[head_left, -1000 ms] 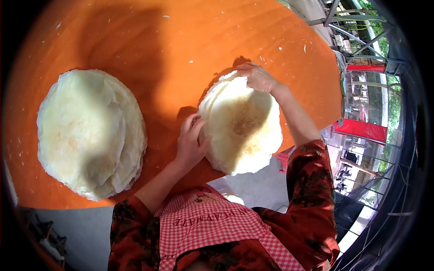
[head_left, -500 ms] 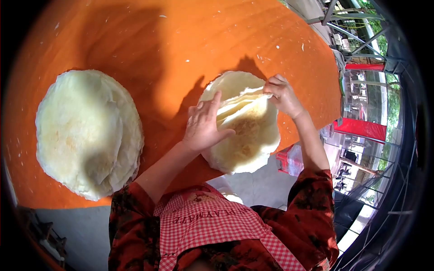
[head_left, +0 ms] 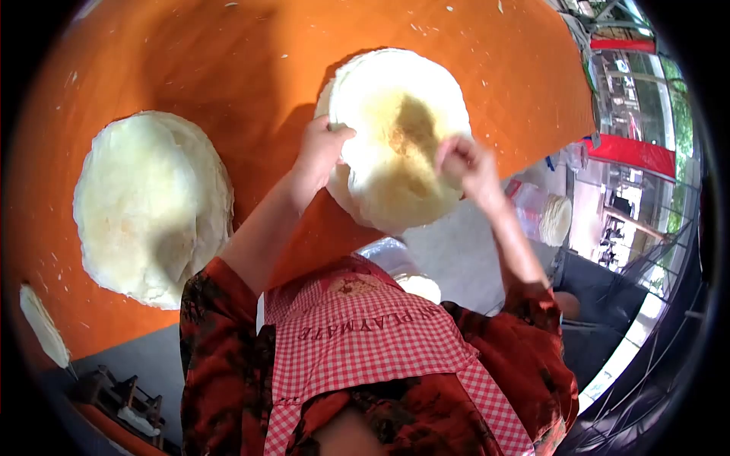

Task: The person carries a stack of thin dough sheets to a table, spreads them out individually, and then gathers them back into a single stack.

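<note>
My left hand grips the left edge of a stack of thin round flatbreads, thumb on top and the other fingers hidden beneath or behind the edge. The top flatbread lies flat, pale with a browned middle, and a hand's shadow falls across it. Over the stack's right edge is my right hand, its fingers curled and smeared by motion. The stack's near side reaches over the table's front edge.
A second, larger flatbread stack lies to the left on the orange tabletop. More flatbreads show at the far left edge. Below the table are round breads by clear plastic, and another bagged stack stands to the right.
The layers my right hand held folded up now lie flat, and that hand has come off the edge and moved lower. My left hand went from spread over the stack to gripping its left edge.
</note>
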